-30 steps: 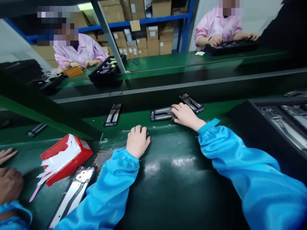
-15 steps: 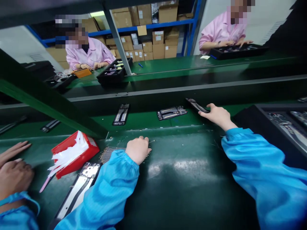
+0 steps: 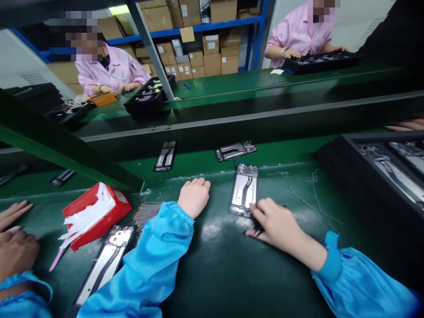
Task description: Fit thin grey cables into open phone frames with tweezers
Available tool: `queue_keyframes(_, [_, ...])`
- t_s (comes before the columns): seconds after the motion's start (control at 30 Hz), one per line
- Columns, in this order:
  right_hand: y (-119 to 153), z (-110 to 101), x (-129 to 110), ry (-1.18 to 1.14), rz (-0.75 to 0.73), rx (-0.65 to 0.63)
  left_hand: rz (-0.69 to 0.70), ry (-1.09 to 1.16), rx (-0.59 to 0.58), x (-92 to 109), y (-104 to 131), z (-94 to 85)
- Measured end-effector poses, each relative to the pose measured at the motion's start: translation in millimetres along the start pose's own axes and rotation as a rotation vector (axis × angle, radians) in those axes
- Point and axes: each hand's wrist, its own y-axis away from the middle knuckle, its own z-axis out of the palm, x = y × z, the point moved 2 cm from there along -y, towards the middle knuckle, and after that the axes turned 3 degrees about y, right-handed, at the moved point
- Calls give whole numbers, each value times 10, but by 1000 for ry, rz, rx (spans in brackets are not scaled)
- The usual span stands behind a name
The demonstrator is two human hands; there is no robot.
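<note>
My right hand (image 3: 276, 225) is at the lower right corner of a phone chassis (image 3: 244, 190) that lies on the bench. Its index finger touches that corner; the thumb, with something black at its tip, is apart from the phone. My left hand (image 3: 194, 197) rests on the bench with fingers curled under, and anything in them is hidden. Beside its sleeve lies a bundle of thin wires (image 3: 143, 215). Another phone chassis (image 3: 106, 260) is partly covered by my left forearm.
A red bin (image 3: 115, 212) of white strips stands left, by another person's hand (image 3: 18, 249). Two phone chassis (image 3: 164, 157) (image 3: 236, 151) lie on the strip behind. A black tray (image 3: 361, 185) of chassis stands right, near loose wires (image 3: 313, 207). Two people in pink sit opposite.
My right hand has brought a phone chassis from the rear strip down onto the bench and loosened its grip. Loose wires at right now show. My left hand stays curled in nearly the same place.
</note>
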Motion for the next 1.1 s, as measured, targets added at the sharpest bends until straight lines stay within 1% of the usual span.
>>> queue_keyframes(0.07, [-30, -26, -156, -98, -162, -33, 11, 29, 30, 30, -2, -11])
queue_keyframes(0.1, [-58, -36, -214, -131, -206, -49, 17, 56, 41, 55, -1, -13])
queue_keyframes(0.2, [-164, -36, -305, -189, -236, -60, 45, 172, 65, 165, 12, 6])
queue_keyframes(0.37, [-277, 62, -267, -197, -148, -37, 114, 387, 143, 336, 66, 118])
queue_keyframes(0.47, [-296, 122, -200, -185, -47, -33, 132, 492, 163, 355, 95, 184])
queue_keyframes(0.53, [-306, 128, -155, -213, 21, -16, 146, 484, 171, 349, 115, 203])
queue_keyframes(0.6, [-324, 96, -117, -313, 59, 38, 155, 429, 189, 341, 135, 200])
queue_keyframes(0.7, [-360, 3, -49, -600, 85, 182, 161, 361, 217, 343, 158, 177])
queue_keyframes(0.77, [-379, -44, 12, -784, 131, 271, 170, 377, 222, 359, 163, 170])
queue_keyframes(0.83, [-390, -52, 71, -910, 184, 309, 176, 422, 210, 384, 161, 176])
queue_keyframes(0.93, [-388, -2, 119, -1018, 229, 271, 169, 469, 176, 435, 152, 203])
queue_keyframes(1.1, [-367, 101, 109, -1047, 301, 174, 196, 500, 153, 505, 134, 241])
